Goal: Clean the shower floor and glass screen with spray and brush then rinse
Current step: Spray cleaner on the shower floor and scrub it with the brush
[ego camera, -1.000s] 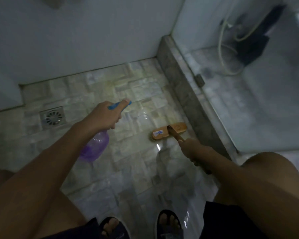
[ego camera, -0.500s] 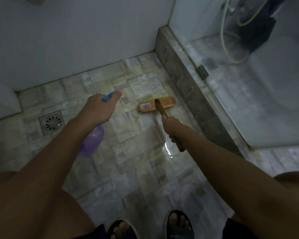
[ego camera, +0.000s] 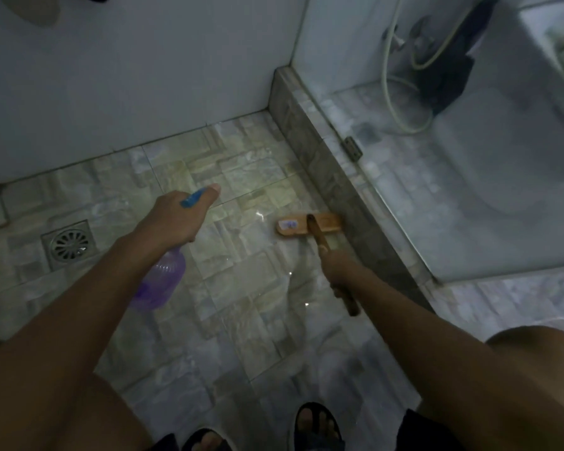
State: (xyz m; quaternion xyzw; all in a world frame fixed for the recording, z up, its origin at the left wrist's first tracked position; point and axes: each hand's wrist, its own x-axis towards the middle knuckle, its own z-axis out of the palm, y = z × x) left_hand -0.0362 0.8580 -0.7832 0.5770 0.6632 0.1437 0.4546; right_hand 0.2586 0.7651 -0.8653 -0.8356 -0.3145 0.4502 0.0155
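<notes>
My left hand (ego camera: 173, 219) grips a spray bottle (ego camera: 160, 281) with a purple body and a blue trigger head, held above the wet tiled shower floor (ego camera: 241, 281). My right hand (ego camera: 337, 266) grips the wooden handle of a scrubbing brush (ego camera: 310, 224). The brush head lies flat on the tiles, close beside the stone kerb (ego camera: 323, 164). The glass screen (ego camera: 469, 190) rises from that kerb on the right.
A round metal floor drain (ego camera: 68, 245) sits at the left. White walls close the far side. Behind the glass are a hose (ego camera: 394, 102), a dark cloth and a white fixture. My sandalled feet (ego camera: 318, 426) stand at the bottom edge.
The brush head has slid right, up against the kerb. My left hand with the bottle has stayed over the middle tiles.
</notes>
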